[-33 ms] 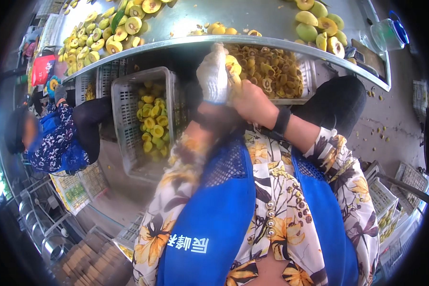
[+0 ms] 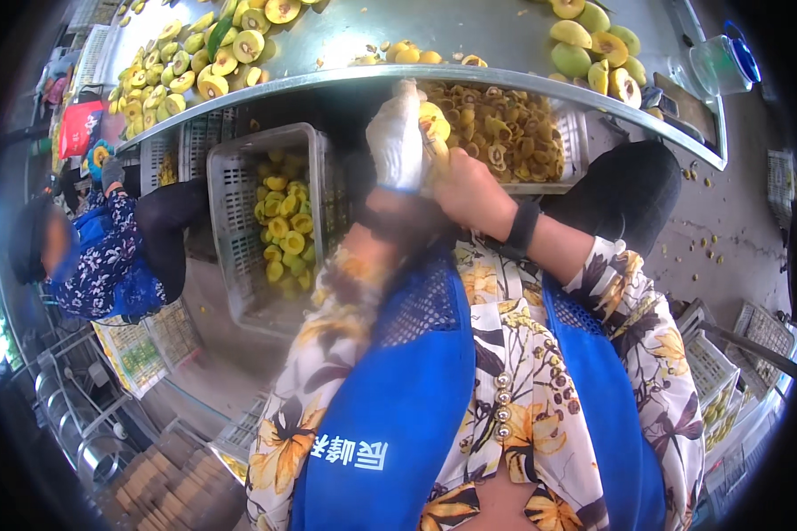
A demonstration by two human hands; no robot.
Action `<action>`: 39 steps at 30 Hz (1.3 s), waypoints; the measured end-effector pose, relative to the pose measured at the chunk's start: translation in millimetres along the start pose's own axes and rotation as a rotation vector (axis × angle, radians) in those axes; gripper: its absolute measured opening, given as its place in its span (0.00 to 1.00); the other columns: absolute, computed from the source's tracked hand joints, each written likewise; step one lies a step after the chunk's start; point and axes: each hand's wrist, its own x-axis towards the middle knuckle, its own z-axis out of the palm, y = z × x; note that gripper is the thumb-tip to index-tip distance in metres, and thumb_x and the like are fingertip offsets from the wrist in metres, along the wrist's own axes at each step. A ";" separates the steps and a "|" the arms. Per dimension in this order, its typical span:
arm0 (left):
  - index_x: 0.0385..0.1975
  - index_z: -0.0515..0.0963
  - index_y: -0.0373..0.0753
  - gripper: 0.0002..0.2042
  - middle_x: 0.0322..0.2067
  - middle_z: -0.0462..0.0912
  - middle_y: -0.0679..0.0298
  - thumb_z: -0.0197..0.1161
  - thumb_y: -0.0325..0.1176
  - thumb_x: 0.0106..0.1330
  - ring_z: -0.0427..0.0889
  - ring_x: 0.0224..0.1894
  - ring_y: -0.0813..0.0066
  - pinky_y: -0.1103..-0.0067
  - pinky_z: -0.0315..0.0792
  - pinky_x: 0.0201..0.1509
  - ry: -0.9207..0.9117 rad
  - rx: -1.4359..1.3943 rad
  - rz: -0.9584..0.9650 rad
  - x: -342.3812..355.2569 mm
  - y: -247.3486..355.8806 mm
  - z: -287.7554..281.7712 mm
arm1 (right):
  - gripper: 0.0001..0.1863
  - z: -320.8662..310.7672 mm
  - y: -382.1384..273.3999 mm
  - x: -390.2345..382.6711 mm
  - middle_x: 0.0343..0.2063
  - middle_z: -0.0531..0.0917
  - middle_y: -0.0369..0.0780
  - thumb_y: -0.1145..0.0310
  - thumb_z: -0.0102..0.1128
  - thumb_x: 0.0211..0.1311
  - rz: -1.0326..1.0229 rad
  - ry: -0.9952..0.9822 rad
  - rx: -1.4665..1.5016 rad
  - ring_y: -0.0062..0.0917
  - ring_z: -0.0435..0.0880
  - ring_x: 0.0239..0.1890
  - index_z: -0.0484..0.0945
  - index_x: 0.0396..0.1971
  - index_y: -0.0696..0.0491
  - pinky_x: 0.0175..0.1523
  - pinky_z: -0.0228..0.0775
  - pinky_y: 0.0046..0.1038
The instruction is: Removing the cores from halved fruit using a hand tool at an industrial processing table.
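Note:
My left hand (image 2: 393,142), in a white knit glove, is closed on a yellow fruit half (image 2: 433,119) just below the metal table's edge. My bare right hand (image 2: 469,186) is closed right beside it, below the fruit, around a narrow yellowish thing that I cannot make out. Behind them sits a crate heaped with brown cup-shaped scraps (image 2: 509,133). To the left, a grey plastic crate (image 2: 230,239) holds yellow-green fruit halves (image 2: 288,226).
The metal table (image 2: 328,35) carries piles of cut fruit (image 2: 177,66), more fruit at right (image 2: 593,49) and a clear jug (image 2: 708,66). A co-worker (image 2: 106,248) in dark floral clothing sits at left. Stacked crates (image 2: 717,372) stand at lower right; small scraps lie on the floor.

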 end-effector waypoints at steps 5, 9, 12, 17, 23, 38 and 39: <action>0.31 0.76 0.36 0.13 0.28 0.76 0.65 0.52 0.40 0.64 0.74 0.27 0.81 0.85 0.68 0.30 -0.105 -0.077 -0.256 0.0 1.4 -2.9 | 0.08 2.4 15.1 -4.0 0.19 0.74 0.57 0.76 0.48 0.49 -0.161 0.074 -0.306 0.52 0.75 0.27 0.63 0.28 0.64 0.33 0.68 0.41; 0.33 0.75 0.36 0.17 0.28 0.76 0.65 0.52 0.46 0.64 0.75 0.29 0.78 0.84 0.69 0.31 -0.125 -0.006 -0.169 1.8 -4.4 -10.8 | 0.09 -2.3 15.9 -0.1 0.20 0.75 0.56 0.74 0.49 0.49 -0.135 0.076 -0.300 0.52 0.75 0.27 0.65 0.29 0.64 0.33 0.68 0.41; 0.34 0.74 0.36 0.18 0.28 0.76 0.64 0.52 0.48 0.63 0.76 0.29 0.77 0.84 0.70 0.32 -0.155 0.021 -0.047 8.3 -0.1 -14.5 | 0.11 -10.6 9.4 4.1 0.19 0.76 0.54 0.70 0.50 0.51 -0.225 0.045 -0.197 0.48 0.77 0.25 0.67 0.29 0.63 0.32 0.69 0.39; 0.36 0.74 0.35 0.17 0.28 0.76 0.64 0.53 0.45 0.64 0.76 0.29 0.79 0.84 0.71 0.31 -0.119 -0.061 -0.238 -2.7 10.4 -8.0 | 0.12 -8.1 7.7 5.3 0.15 0.74 0.45 0.66 0.49 0.55 -0.105 -0.007 -0.080 0.28 0.76 0.16 0.68 0.30 0.62 0.21 0.68 0.29; 0.29 0.76 0.33 0.16 0.24 0.77 0.64 0.52 0.42 0.64 0.74 0.24 0.82 0.85 0.68 0.28 0.046 0.201 0.037 -4.1 -3.1 -1.2 | 0.07 -6.9 -23.5 -6.1 0.13 0.68 0.37 0.69 0.47 0.54 0.399 -0.187 0.444 0.18 0.68 0.12 0.67 0.27 0.57 0.13 0.61 0.21; 0.25 0.73 0.33 0.12 0.17 0.73 0.62 0.58 0.37 0.60 0.72 0.16 0.75 0.82 0.67 0.18 -0.022 -0.110 -0.241 -9.2 -11.0 -11.4 | 0.08 -1.5 23.6 -8.6 0.16 0.76 0.51 0.74 0.48 0.49 -0.297 -0.015 -0.320 0.37 0.79 0.20 0.66 0.26 0.66 0.24 0.69 0.34; 0.25 0.73 0.33 0.12 0.17 0.73 0.62 0.58 0.38 0.60 0.71 0.16 0.75 0.82 0.67 0.18 -0.022 -0.077 -0.156 -10.9 -12.0 -10.9 | 0.08 -5.2 16.6 -9.4 0.16 0.76 0.51 0.74 0.48 0.49 -0.296 -0.018 -0.323 0.37 0.79 0.20 0.66 0.26 0.66 0.24 0.69 0.34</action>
